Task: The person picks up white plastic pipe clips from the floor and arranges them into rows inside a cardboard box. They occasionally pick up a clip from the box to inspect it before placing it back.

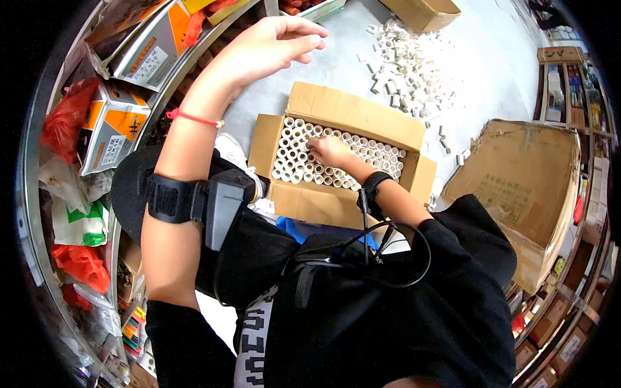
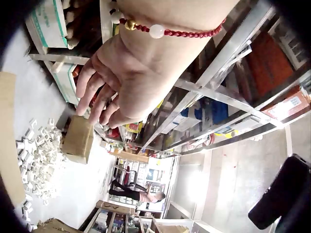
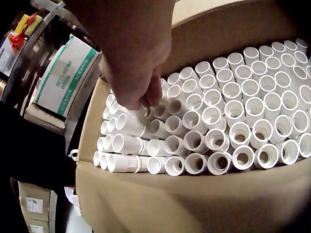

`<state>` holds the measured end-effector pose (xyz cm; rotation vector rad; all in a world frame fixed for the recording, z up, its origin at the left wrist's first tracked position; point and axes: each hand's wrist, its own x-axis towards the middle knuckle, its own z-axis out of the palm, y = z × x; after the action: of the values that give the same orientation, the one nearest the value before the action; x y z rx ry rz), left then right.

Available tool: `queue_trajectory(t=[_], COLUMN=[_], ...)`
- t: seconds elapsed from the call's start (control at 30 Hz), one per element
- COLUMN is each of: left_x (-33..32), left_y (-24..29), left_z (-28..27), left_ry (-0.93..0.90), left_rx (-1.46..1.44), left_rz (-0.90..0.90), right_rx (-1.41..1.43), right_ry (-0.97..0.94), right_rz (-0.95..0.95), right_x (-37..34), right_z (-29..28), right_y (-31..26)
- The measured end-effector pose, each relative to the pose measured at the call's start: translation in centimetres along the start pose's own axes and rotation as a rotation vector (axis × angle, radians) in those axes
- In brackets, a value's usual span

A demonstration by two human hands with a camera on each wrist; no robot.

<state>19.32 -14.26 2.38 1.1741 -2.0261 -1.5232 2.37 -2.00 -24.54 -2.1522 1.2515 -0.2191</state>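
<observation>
An open cardboard box (image 1: 352,116) holds rows of short white plastic pipe fittings (image 3: 255,107), most standing on end. My right hand (image 1: 331,152) reaches into it, fingers curled down at a fitting toward the left side; the fingertips are partly hidden. From the right wrist, the hand (image 3: 133,73) comes down over fittings that lean to the left, their open ends showing. My left hand (image 1: 275,48) is raised beyond the box's left end, fingers loosely extended and holding nothing. The left wrist view shows that hand's palm (image 2: 131,82) and a red beaded bracelet (image 2: 189,33).
Loose white plastic pieces (image 1: 414,71) lie heaped on the floor beyond the box, beside a small carton (image 1: 424,14). A large worn carton (image 1: 517,187) stands at right. Shelves with boxes (image 1: 152,58) and red bags curve along the left. Another person (image 2: 141,195) is far off.
</observation>
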Motion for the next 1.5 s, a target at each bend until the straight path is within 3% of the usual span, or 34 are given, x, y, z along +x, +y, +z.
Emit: queue_trajectory(t=[0.2,0.23,0.47,0.5,0.53,0.6,0.67,1.17,1.5], left_x=[-0.4,-0.6,-2.3,-2.5,-2.6,-2.9,-3.0,-3.6,-4.2], left_y=[1.3,1.6,2.2,2.5,2.5,2.2,1.7,1.5,2.2], left_z=[1.0,1.1,1.2,1.2,1.2,1.1,0.8,0.3,1.4], left_ry=[-0.013,-0.017,0.016,0.019,0.020,0.025,0.018,0.030,0.049], left_rx=[0.016,0.010,-0.056,-0.077,-0.075,-0.077,-0.082,-0.070,-0.095], left_rz=[0.001,0.014,-0.029,-0.045,-0.048,-0.059,-0.057,-0.038,-0.037], right_rx=[-0.031,-0.003,0.257,0.263,0.354,0.397,0.322,0.197,0.307], right_ry=[0.008,-0.031,0.181,0.093,0.217,0.241,0.356,0.249,0.272], right_rz=[0.004,0.098,0.257,0.315,0.294,0.358,0.241,0.258,0.187], right_x=[-1.9,-2.1,-2.6,-2.2,-2.1,-2.4,-2.4,-2.3,-2.6], right_z=[-0.8,-0.4,2.5,2.3,3.6,2.7,2.6,2.0,2.7], right_y=[0.2,0.4,1.0,1.0,1.4,0.2,-0.5,-3.0,-2.2])
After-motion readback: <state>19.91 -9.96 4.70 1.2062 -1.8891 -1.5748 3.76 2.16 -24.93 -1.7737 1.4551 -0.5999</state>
